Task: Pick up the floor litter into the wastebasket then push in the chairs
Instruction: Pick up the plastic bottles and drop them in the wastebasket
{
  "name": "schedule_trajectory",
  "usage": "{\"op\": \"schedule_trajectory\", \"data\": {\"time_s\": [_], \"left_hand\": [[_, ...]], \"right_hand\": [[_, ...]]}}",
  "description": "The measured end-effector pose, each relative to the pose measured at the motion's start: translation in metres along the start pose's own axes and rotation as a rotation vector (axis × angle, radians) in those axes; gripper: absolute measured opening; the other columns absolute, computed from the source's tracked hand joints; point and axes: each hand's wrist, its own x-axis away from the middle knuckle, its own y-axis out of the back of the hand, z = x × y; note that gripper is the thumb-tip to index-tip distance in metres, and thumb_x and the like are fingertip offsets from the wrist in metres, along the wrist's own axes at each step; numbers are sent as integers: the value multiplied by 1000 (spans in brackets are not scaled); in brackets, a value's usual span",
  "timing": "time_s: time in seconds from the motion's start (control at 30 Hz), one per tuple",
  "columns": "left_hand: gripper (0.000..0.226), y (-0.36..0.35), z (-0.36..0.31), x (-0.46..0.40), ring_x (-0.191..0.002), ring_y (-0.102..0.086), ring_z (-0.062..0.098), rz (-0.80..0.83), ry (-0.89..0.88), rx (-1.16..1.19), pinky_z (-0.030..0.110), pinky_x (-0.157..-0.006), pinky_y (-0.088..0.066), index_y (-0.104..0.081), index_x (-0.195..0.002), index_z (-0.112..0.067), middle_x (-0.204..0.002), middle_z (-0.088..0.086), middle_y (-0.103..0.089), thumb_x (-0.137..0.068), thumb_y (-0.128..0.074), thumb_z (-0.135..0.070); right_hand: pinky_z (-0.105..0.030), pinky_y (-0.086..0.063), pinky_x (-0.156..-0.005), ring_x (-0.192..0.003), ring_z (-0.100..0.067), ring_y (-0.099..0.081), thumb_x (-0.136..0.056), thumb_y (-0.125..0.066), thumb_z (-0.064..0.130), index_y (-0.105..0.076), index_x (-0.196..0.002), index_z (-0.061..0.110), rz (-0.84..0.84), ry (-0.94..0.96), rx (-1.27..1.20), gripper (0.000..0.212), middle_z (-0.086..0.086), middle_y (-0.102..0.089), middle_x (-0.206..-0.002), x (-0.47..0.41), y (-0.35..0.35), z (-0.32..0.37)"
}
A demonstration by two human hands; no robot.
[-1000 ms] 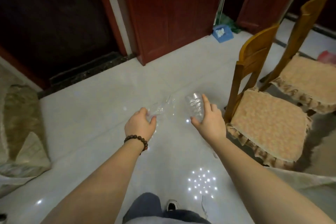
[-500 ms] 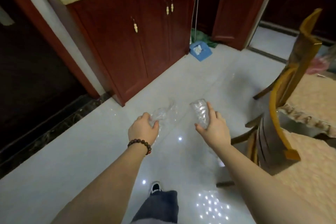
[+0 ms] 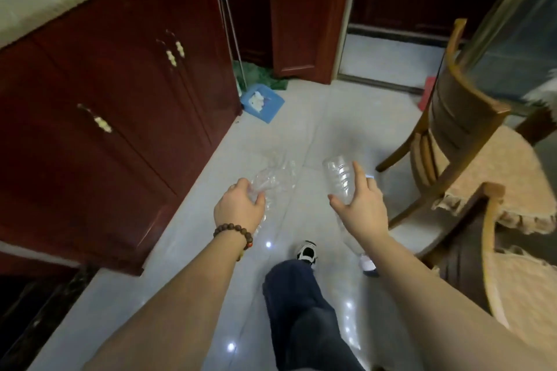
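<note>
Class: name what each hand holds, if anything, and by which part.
The left hand grips a crumpled clear plastic bottle at its near end. The right hand holds a ribbed clear bottle round its lower body.

Dim indoor light, warm cast, wide-angle view.
Small white glints of overhead lamps reflect on the glossy floor (image 3: pixel 301 117), clustered near the shoe (image 3: pixel 306 251). Cabinet (image 3: pixel 120 129) fronts fall to near black away from the floor. Straight lines bow toward the edges. Chair (image 3: pixel 461 117) and far right corner smeared by motion blur.
</note>
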Motion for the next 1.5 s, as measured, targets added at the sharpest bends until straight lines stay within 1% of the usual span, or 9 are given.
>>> {"op": "schedule_trajectory", "data": {"time_s": [0.27, 0.43, 0.6, 0.73, 0.83, 1.0, 1.1, 1.23, 1.5], "left_hand": [[28, -51, -129, -237, -86, -61, 29, 84, -88, -20, 31, -66, -43, -57, -104, -15, -95, 10, -66, -87, -58, -38], [30, -73, -208, -349, -90, -62, 28, 126, -158, -33, 31, -68, -44, -57, -108, -15, -101, 8, -66, -88, -57, -38], [30, -118, -281, -459, -88, -62, 28, 180, -254, -33, 28, -64, -40, -56, -110, -16, -99, 8, -66, -90, -55, -38], [30, -164, -344, -568, -86, -60, 28, 215, -308, -20, 29, -64, -40, -57, -110, -17, -96, 9, -66, -89, -56, -39], [29, -196, -398, -655, -87, -61, 29, 246, -390, -30, 30, -67, -42, -57, -108, -18, -95, 8, -66, -88, -56, -39], [29, -234, -493, -777, -90, -62, 32, 302, -526, -77, 31, -66, -41, -57, -105, -17, -94, 9, -66, -88, -56, -41], [28, -260, -550, -824, -90, -61, 33, 355, -585, -90, 33, -68, -45, -58, -102, -16, -95, 11, -66, -87, -56, -40], [27, -309, -621, -858, -90, -61, 35, 434, -670, -119, 31, -67, -41, -59, -98, -16, -95, 13, -67, -86, -57, -40], [28, -444, -772, -887, -86, -62, 33, 600, -829, -203, 34, -70, -51, -58, -100, -16, -92, 11, -68, -87, -55, -40]], "right_hand": [[-45, -44, -91, -115, -35, -46, -79, -66, 39, -16, -148, 25, -50, -88, 14, 86, -16, -47, -127, -256, 10, -8], [-41, -44, -84, -113, -35, -46, -78, -67, 36, -17, -147, 26, -84, -153, 21, 86, -15, -47, -127, -370, 30, -14], [-40, -45, -82, -110, -36, -49, -79, -67, 37, -17, -147, 26, -147, -222, 36, 85, -14, -49, -123, -478, 29, -37], [-44, -44, -88, -111, -34, -48, -81, -65, 38, -14, -148, 25, -201, -290, 31, 85, -14, -48, -125, -582, 25, -63], [-42, -44, -89, -112, -33, -48, -81, -65, 38, -13, -148, 26, -247, -364, 23, 85, -13, -47, -127, -670, 27, -77], [-43, -41, -90, -110, -39, -47, -78, -66, 36, -16, -148, 25, -327, -512, -26, 87, -17, -48, -125, -800, 48, -95], [-43, -41, -90, -111, -39, -46, -78, -67, 33, -16, -148, 24, -376, -589, -11, 88, -18, -48, -125, -848, 66, -115], [-44, -43, -88, -115, -36, -45, -80, -66, 34, -13, -149, 25, -415, -723, -21, 87, -16, -44, -131, -890, 87, -157], [-46, -44, -90, -116, -35, -45, -80, -65, 38, -12, -149, 28, -517, -937, -26, 88, -14, -45, -132, -978, 141, -293]]}}
